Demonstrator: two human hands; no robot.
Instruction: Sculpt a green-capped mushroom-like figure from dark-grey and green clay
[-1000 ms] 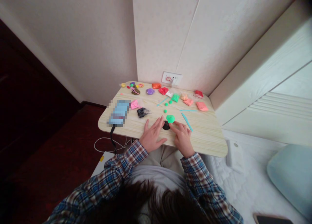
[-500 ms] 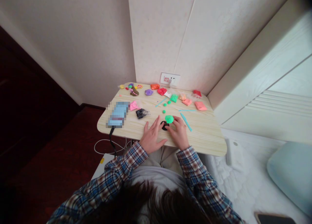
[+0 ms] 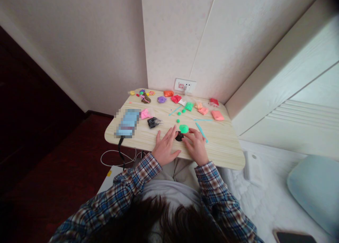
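Note:
A flat black clay piece (image 3: pixel 179 136) lies on the table between my two hands. Just beyond it, and partly over its far edge, is a rounded bright green clay lump (image 3: pixel 183 128). My left hand (image 3: pixel 166 148) rests at the black piece's left side, fingers spread and thumb stretched out. On the other side, my right hand (image 3: pixel 197 147) has its fingers bent and apart, with fingertips close to the green lump and thumb by the black piece. Whether those fingertips touch the clay I cannot tell. Several small green balls (image 3: pixel 178 121) sit farther back.
A phone (image 3: pixel 129 123) with a blurred screen lies on the table's left, its cable hanging off the front. Packets of coloured clay, such as a black one (image 3: pixel 153 122) and a green one (image 3: pixel 189 106), line the back. A blue clay tool (image 3: pixel 201 132) lies at right.
My right hand has shifted slightly right, its thumb drawing away from the black piece. My left hand stays nearly in place. The view has moved a little.

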